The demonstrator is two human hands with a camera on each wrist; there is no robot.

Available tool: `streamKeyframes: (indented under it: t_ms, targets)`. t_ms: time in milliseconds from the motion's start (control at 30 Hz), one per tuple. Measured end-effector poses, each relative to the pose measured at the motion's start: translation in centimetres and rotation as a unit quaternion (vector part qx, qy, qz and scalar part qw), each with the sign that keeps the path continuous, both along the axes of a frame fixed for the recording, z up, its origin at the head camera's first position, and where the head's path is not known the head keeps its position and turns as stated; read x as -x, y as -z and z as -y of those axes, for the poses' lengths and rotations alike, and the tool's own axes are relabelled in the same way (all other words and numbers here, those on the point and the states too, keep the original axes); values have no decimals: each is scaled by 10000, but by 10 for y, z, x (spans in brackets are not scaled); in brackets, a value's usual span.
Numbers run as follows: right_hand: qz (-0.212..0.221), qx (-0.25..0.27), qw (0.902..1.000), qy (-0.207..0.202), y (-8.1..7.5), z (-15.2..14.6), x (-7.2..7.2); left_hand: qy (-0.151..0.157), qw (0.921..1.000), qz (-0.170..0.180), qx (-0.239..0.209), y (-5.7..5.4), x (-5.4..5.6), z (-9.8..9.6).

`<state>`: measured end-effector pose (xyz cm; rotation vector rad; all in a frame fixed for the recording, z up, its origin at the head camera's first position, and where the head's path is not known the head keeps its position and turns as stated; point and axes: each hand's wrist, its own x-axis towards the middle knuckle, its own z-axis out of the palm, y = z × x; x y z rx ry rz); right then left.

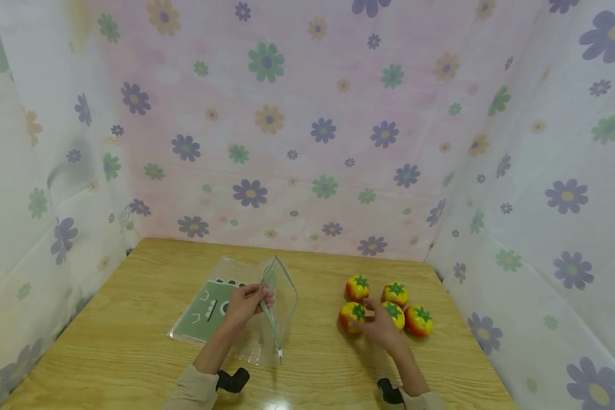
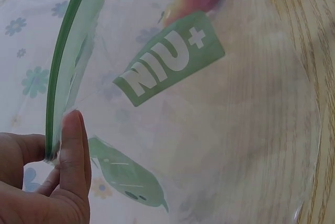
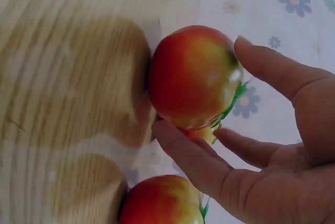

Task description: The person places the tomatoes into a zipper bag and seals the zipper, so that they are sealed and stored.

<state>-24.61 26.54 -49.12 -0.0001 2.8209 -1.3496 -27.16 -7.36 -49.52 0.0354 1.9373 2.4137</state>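
Observation:
My left hand [image 1: 246, 304] pinches the green-edged mouth of a clear zip bag [image 1: 281, 307] between thumb and fingers, and the bag's opening gapes to the right. In the left wrist view the bag [image 2: 235, 124] shows a green "NIU+" label and a green leaf-like print. My right hand [image 1: 381, 330] has its thumb and fingers on opposite sides of a red-yellow tomato [image 3: 193, 75] with a green star-shaped top. That tomato [image 1: 349, 319] is the front left one of a small group and rests on the table.
Several more tomatoes [image 1: 418, 322] stand close around the right hand. A green printed face [image 1: 205, 316] shows on the bag's flat part at left. The wooden table [image 1: 312, 364] is enclosed by flower-patterned cloth [image 1: 292, 114] at the back and sides.

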Motion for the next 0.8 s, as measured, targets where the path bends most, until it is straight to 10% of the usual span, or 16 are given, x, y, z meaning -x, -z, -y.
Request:
streamKeyframes:
  t_ms: [800]
  targets:
    - [-135,723,9965,393,25,25,9,-6,10000,-15,6,2,-2,0]
